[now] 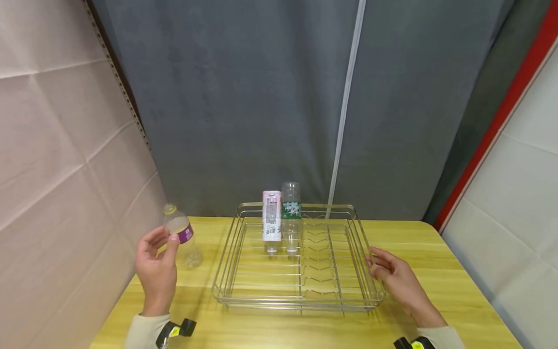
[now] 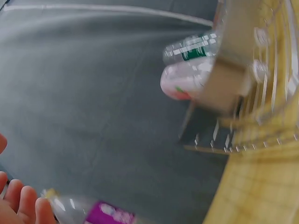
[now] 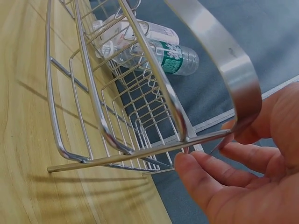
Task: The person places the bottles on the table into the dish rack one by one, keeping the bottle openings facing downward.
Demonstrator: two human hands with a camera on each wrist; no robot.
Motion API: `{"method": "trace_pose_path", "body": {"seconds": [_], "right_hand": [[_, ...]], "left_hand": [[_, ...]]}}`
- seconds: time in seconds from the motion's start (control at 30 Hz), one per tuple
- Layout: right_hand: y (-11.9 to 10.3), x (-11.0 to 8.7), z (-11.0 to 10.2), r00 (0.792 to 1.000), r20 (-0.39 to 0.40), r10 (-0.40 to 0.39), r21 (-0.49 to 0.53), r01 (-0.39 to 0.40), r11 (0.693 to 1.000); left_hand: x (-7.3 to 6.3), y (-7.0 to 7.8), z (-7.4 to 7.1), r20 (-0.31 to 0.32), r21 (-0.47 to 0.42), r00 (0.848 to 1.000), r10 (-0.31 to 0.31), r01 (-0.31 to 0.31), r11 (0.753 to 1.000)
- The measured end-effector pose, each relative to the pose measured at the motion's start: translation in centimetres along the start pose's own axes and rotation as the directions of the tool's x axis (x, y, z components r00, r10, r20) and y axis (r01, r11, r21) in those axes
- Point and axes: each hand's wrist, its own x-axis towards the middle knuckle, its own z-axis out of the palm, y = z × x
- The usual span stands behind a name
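My left hand is right beside a clear plastic bottle with a yellow cap and purple label. Its thumb overlaps the label in the head view; in the left wrist view relaxed fingers lie close by the bottle's neck. My right hand holds the right side of a metal wire dish rack, with thumb and fingers round the rim. Inside the rack, two bottles lean upside down side by side: a pink-and-white labelled bottle and a clear bottle with a green label.
The rack stands on a yellow wood-grain table. A grey curtain hangs behind it, with pale cloth walls on both sides. A blurred brown-and-grey patch covers part of the rack in the left wrist view.
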Motion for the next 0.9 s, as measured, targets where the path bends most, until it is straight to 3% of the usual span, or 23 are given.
{"method": "trace_pose_path", "body": {"seconds": [0.2, 0.5, 0.63, 0.9], "right_hand": [[0.0, -0.1, -0.2, 1.000, 0.004, -0.013, -0.013, 0.013, 1.000], [0.0, 0.0, 0.0, 1.000, -0.002, -0.015, -0.014, 0.015, 1.000], [0.1, 0.1, 0.1, 1.000, -0.010, -0.021, -0.024, 0.021, 0.999], [0.3, 0.2, 0.1, 1.000, -0.024, -0.015, -0.023, 0.015, 1.000]], "left_hand": [[0.2, -1.9, -1.1, -0.056, 0.120, 0.997, -0.048, 0.055, 0.991], [0.7, -6.0, -1.2, -0.044, 0.160, 0.976, -0.212, 0.216, 0.963], [0.8, -7.6, -0.8, -0.020, 0.205, 0.969, -0.245, 0.244, 0.948], [1.0, -9.5, 0.0, 0.000, 0.241, 0.960, -0.279, 0.270, 0.932]]}}
